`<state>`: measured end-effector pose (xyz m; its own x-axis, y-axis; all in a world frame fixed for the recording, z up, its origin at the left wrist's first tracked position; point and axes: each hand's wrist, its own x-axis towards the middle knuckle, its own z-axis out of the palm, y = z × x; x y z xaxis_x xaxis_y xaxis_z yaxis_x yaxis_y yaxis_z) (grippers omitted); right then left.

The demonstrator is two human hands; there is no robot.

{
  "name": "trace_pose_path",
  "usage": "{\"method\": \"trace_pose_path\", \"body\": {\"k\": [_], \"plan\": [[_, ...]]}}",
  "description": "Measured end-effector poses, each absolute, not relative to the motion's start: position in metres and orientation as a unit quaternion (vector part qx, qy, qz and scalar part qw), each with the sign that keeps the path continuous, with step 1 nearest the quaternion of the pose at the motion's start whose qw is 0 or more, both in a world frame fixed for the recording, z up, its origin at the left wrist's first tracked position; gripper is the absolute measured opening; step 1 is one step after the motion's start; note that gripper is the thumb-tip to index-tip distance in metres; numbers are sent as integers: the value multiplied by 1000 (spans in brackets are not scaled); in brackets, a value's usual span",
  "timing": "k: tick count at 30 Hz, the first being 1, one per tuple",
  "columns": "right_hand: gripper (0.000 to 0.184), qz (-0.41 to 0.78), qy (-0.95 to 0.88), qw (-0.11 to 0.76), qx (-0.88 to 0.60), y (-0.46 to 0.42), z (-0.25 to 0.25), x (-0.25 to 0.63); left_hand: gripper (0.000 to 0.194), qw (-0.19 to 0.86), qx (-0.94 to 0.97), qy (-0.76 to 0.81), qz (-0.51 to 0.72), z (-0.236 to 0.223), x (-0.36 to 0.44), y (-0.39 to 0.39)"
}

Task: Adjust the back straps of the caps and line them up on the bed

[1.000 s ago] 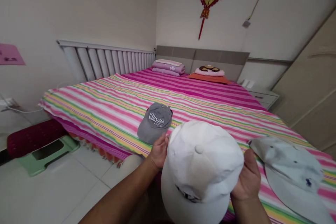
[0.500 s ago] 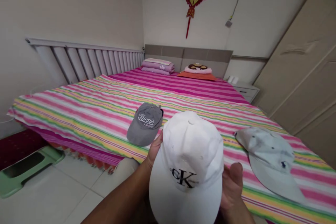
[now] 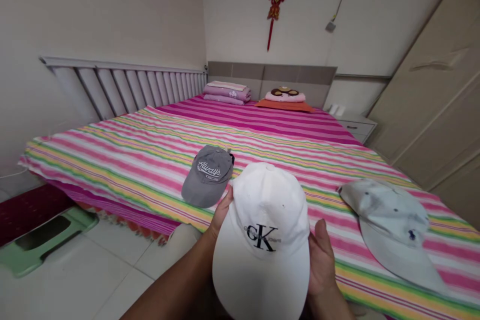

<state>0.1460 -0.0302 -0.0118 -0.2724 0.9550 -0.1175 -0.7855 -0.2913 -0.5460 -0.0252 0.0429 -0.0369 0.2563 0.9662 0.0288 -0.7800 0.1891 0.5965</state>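
A white baseball cap point(image 3: 268, 210) with black "CK" lettering faces me, its brim pointing down towards me. My left hand point(image 3: 222, 212) grips the cap's left edge, and most of its fingers are hidden behind the fabric. On the opposite edge my right hand point(image 3: 321, 262) holds the cap, thumb raised off the fabric, other fingers partly hidden by it. Just beyond my left hand lies a grey cap point(image 3: 208, 176) with white "Always" lettering. A pale cap point(image 3: 390, 230) with a small dark logo lies to the right of my right hand.
Both loose caps rest on the striped bedsheet point(image 3: 123, 160). Folded purple bedding point(image 3: 227, 94) and a pink-and-brown pillow point(image 3: 285, 95) sit by the headboard point(image 3: 300, 76). A green stool point(image 3: 48, 242) stands on the tiled floor at left. A white nightstand point(image 3: 356, 125) is at back right.
The white cap has shifted slightly left and its crown has turned a little, showing the lettering more squarely. My right hand has moved left with it. The other caps stay put.
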Motion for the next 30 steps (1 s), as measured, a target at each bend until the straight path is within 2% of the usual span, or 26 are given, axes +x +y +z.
{"method": "trace_pose_path", "body": {"k": [4, 10, 21, 26, 30], "plan": [[46, 772, -200, 564, -214, -27, -15, 149, 41, 779, 251, 166, 549, -39, -23, 43], [38, 740, -156, 609, -240, -26, -33, 154, 51, 824, 242, 134, 494, -36, -24, 41], [37, 776, -200, 543, -251, -83, -87, 149, 70, 889, 182, 87, 411, -40, -6, 43], [37, 719, -188, 605, -285, -83, -86, 162, 77, 921, 162, 61, 350, -48, 12, 48], [40, 693, -197, 632, -285, -77, -78, 181, 69, 921, 180, 60, 339, -45, 26, 52]]}}
